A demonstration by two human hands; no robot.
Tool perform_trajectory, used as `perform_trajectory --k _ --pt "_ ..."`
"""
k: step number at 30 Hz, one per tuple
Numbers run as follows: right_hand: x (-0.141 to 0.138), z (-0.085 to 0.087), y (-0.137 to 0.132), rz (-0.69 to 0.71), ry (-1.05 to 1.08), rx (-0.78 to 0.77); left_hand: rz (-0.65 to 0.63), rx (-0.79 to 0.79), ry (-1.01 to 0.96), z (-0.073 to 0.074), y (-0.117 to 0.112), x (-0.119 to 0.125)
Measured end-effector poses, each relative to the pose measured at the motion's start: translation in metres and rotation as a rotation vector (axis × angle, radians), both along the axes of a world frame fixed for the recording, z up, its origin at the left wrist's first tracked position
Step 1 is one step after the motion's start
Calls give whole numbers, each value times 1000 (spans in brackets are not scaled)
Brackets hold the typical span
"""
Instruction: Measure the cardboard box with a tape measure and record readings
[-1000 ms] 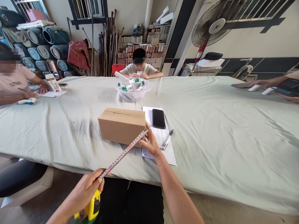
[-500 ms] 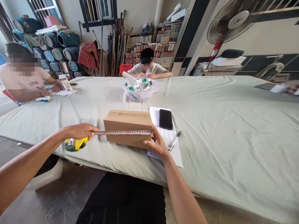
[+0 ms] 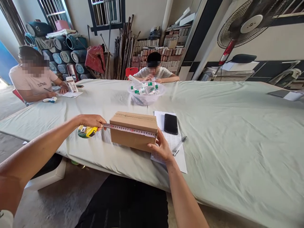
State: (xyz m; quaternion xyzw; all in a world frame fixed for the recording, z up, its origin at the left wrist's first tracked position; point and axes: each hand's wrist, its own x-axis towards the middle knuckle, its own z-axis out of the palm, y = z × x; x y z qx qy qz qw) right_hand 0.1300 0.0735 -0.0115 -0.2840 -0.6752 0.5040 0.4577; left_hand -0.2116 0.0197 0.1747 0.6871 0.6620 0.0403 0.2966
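A closed cardboard box (image 3: pixel 133 122) sits on the cloth-covered table in front of me. Across its near side stretches the blade of a yellow and green tape measure (image 3: pixel 87 131). My left hand (image 3: pixel 93 121) is closed around the blade close to the case, just left of the box. At the box's right end, my right hand (image 3: pixel 162 146) holds the tape's end against the corner, thumb on the near face and fingers behind the edge. Printed papers (image 3: pixel 181 161) lie partly under the box, with a black phone (image 3: pixel 170 123) and a pen (image 3: pixel 180 146) on them.
A clear basin (image 3: pixel 145 99) of plastic bottles stands toward the far edge of the table (image 3: pixel 225 133). One person (image 3: pixel 35 79) sits writing at the left, another (image 3: pixel 154 71) sits opposite. A standing fan (image 3: pixel 251 23) is at the right.
My left hand and the tape case have risen and come nearer the box, so the blade now slants up to the left across it. My right hand stays at the corner.
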Motion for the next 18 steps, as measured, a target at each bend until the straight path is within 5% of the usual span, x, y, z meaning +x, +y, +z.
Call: perform_trajectory --k 4,12,18 --pt "-2 1 -1 0 61 -39 -64 -178 -143 -11 -4 3" --pt "-2 3 2 -78 184 -37 -41 -199 -357 -60 -50 41" --pt "1 2 6 -111 267 -31 214 -183 -807 -105 -87 95"
